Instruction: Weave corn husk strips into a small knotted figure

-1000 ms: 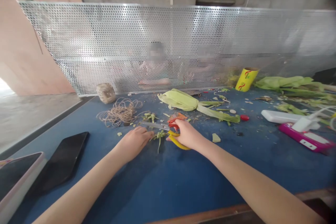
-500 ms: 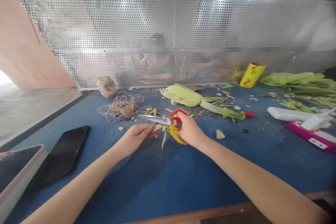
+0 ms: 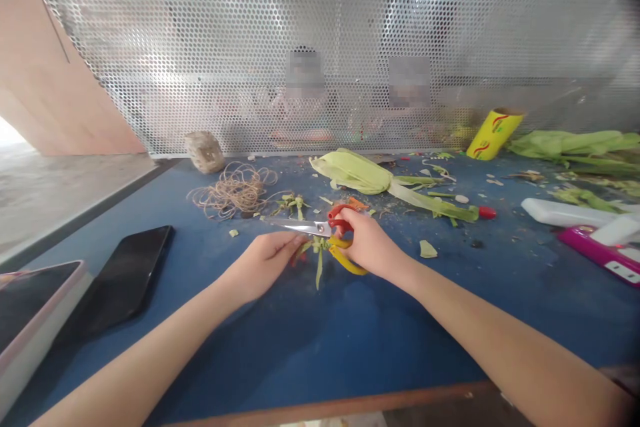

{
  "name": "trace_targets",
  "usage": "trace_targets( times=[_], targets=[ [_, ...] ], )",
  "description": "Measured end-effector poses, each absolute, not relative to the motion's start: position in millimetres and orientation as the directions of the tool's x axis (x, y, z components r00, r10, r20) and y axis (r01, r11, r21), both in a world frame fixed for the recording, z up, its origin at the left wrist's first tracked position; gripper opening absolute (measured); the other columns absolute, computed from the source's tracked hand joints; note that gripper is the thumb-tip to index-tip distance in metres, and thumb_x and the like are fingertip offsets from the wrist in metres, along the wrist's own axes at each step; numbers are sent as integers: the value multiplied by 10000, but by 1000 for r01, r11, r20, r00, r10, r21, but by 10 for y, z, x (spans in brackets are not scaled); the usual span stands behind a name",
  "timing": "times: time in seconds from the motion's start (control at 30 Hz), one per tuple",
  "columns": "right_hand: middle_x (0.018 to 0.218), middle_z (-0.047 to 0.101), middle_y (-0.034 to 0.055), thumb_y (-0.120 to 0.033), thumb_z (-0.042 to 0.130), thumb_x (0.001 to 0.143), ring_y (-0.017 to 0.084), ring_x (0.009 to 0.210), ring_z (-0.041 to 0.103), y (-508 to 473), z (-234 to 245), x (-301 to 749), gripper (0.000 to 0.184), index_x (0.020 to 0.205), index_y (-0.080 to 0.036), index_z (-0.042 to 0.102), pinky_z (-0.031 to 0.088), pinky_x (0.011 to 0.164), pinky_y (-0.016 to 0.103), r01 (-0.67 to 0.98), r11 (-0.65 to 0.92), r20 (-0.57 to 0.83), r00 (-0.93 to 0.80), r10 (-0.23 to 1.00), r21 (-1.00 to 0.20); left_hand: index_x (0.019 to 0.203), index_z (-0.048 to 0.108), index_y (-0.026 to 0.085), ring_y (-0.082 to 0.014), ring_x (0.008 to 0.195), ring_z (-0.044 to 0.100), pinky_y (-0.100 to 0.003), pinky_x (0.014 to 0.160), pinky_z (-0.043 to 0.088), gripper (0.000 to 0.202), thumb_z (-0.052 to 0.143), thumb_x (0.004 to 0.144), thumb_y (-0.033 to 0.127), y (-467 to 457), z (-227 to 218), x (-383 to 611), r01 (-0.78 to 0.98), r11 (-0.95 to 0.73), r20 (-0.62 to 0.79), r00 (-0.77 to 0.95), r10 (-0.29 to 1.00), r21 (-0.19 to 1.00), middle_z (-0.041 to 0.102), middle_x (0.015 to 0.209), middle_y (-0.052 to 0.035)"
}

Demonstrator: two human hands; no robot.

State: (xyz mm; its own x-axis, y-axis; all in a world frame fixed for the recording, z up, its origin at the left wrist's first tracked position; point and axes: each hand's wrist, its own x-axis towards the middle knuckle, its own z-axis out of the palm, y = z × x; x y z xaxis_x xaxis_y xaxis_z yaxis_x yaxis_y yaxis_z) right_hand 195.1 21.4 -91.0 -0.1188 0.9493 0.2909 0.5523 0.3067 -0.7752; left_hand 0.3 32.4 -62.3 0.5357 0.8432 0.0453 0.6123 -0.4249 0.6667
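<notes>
My right hand (image 3: 371, 245) is closed round the red and yellow handles of a pair of scissors (image 3: 320, 230), whose steel blades point left. My left hand (image 3: 264, 261) pinches a small green stalk piece (image 3: 317, 255) just under the blades, with a bit of red showing at my fingertips. Both hands rest over the blue table (image 3: 320, 340). A husked corn cob (image 3: 357, 175) lies a little beyond the scissors.
A coil of twine (image 3: 235, 190) and a small lump (image 3: 204, 151) lie back left. A black phone (image 3: 123, 280) and a tablet (image 3: 27, 320) sit at the left. A yellow roll (image 3: 494, 133), green husks (image 3: 575, 147), and white and pink items (image 3: 595, 240) are at the right. Behind a perforated metal screen (image 3: 200, 47) sit two people.
My left hand has lifted slightly and now pinches the stalk piece at the blades. The scissors have risen off the table a little. The camera has tilted down.
</notes>
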Motion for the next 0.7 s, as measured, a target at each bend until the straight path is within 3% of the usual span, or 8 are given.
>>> trace_targets(
  times=[0.27, 0.37, 0.47, 0.53, 0.57, 0.63, 0.7],
  targets=[
    [784, 569, 9, -147, 581, 607, 146, 720, 559, 154, -871, 1852, 238, 827, -189, 501, 446, 666, 252, 528, 244, 236, -82, 968, -814, 595, 360, 210, -133, 485, 448, -247, 516, 365, 339, 239, 879, 349, 234, -630, 121, 762, -416, 153, 395, 906, 496, 464, 522, 21],
    [811, 529, 7, -241, 673, 577, 148, 721, 529, 106, -751, 1884, 324, 837, -193, 486, 448, 689, 282, 511, 226, 222, -70, 972, -829, 636, 323, 223, -155, 520, 460, -267, 536, 356, 269, 234, 874, 311, 264, -580, 60, 823, -455, 266, 380, 886, 339, 457, 566, 9],
    [832, 496, 7, -390, 657, 651, 145, 735, 496, 1, -577, 1952, 360, 870, -207, 438, 425, 756, 321, 479, 196, 208, -29, 978, -855, 656, 306, 228, -172, 542, 475, -279, 535, 343, 240, 223, 874, 286, 310, -529, -32, 879, -418, 324, 336, 885, 230, 450, 591, -1],
    [763, 471, -5, -530, 561, 722, 122, 664, 476, -103, -496, 1987, 367, 782, -206, 399, 429, 708, 300, 367, 134, 87, -144, 986, -920, 658, 301, 227, -177, 553, 490, -277, 529, 337, 241, 220, 880, 275, 329, -499, -82, 904, -374, 350, 288, 891, 208, 461, 597, -5],
    [711, 454, -11, -597, 480, 751, 109, 614, 464, -160, -479, 1995, 407, 745, -199, 395, 432, 666, 285, 266, 73, -6, -283, 959, -961, 658, 299, 227, -177, 557, 495, -274, 527, 335, 241, 223, 883, 272, 332, -486, -99, 910, -360, 369, 269, 890, 205, 469, 602, -6],
    [622, 411, -26, -725, 303, 742, 83, 490, 410, -274, -494, 1986, 543, 697, -190, 387, 412, 520, 251, 50, -172, -171, -548, 819, -984, 653, 289, 226, -171, 554, 493, -268, 518, 325, 247, 226, 887, 274, 329, -459, -119, 920, -336, 410, 232, 882, 203, 472, 601, -5],
    [596, 385, -36, -753, 295, 719, 64, 448, 371, -369, -554, 1958, 578, 688, -185, 395, 363, 433, 208, -1, -403, -295, -678, 673, -915, 641, 270, 226, -162, 540, 476, -262, 514, 317, 257, 228, 890, 273, 318, -433, -125, 923, -319, 444, 198, 874, 216, 456, 584, 3]
  ],
)
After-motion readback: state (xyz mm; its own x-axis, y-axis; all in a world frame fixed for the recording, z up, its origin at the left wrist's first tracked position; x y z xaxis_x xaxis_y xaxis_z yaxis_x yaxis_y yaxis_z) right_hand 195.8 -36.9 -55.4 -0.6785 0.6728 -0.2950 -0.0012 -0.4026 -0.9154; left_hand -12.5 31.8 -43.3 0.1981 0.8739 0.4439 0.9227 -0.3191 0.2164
